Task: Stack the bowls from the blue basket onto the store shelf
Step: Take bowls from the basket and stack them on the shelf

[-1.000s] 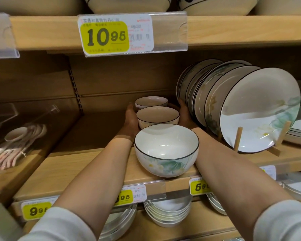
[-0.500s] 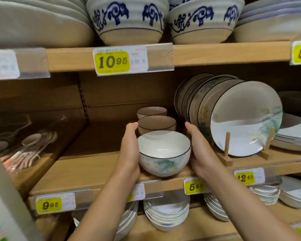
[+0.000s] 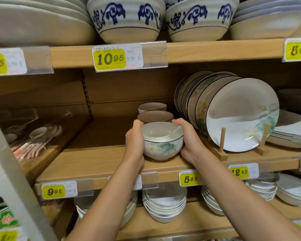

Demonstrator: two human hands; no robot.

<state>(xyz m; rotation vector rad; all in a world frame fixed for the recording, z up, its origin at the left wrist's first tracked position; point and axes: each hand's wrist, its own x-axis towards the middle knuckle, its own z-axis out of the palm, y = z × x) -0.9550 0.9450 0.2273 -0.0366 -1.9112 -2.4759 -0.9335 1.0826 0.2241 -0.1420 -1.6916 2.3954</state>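
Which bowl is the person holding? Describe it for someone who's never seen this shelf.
Look at the middle wooden shelf, just left of the upright plates. Three bowls line up front to back there; it is the front bowl. Unlike the two bowls behind, it sits nearest the shelf edge and shows a green leaf and yellow flower painted on its white side.

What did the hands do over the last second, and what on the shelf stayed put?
Both hands drew back from the middle dark-rimmed bowl to the front one. The left hand and right hand now grip the white floral ceramic bowl by its sides, right fingers hooked over its rim. The middle bowl, the rear bowl and the upright white plates on the wooden rack stayed put.
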